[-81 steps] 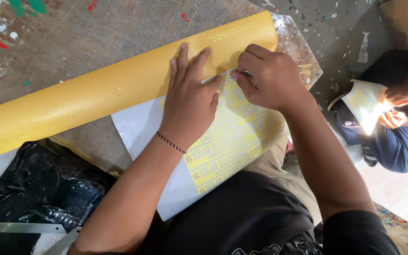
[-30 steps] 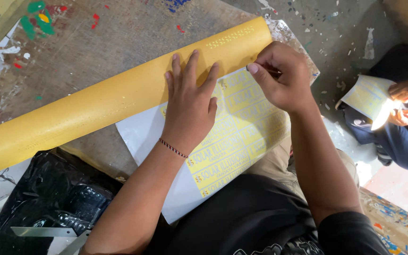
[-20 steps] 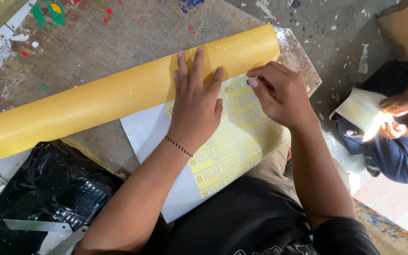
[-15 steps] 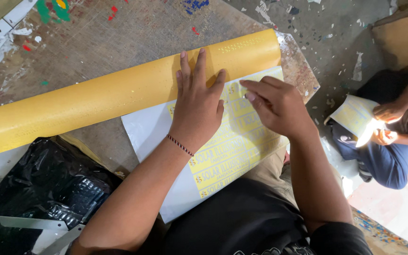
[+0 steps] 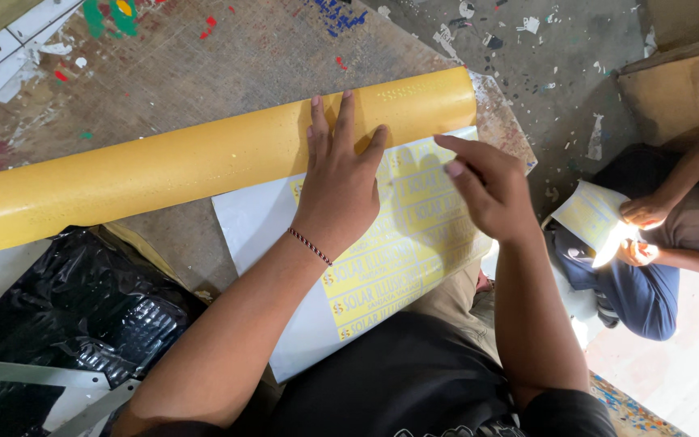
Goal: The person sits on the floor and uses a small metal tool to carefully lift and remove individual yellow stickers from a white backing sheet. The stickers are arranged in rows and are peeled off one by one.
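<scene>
So here we've got our left hand (image 5: 341,190) pressed flat, grip wide open, palm on the sticker sheet (image 5: 382,259) and fingertips reaching up onto the yellow roll (image 5: 204,166). Nothing is pinched, it's just weight holding things down. Our right hand (image 5: 483,190) hovers just above the sheet's right part, fingers loosely spread and slightly curled, holding nothing as far as we can tell.

The key bit of geometry: the roll's long axis runs from lower left to upper right across the table (image 5: 204,73), and the sheet lies right against its near side, on the side toward us. The left hand is the one actually bridging both, so it's nearer the roll; the right sits over the sheet only.

Materials: the roll looks like smooth, faintly glossy vinyl, a firm cylinder. The sheet is thin, flat, white with yellow printed labels, paper-like backing. The table surface is rough, worn and paint-speckled. A crinkly black plastic bag (image 5: 66,316) sits at lower left. Off to the right another person (image 5: 657,243) handles a similar sheet.
</scene>
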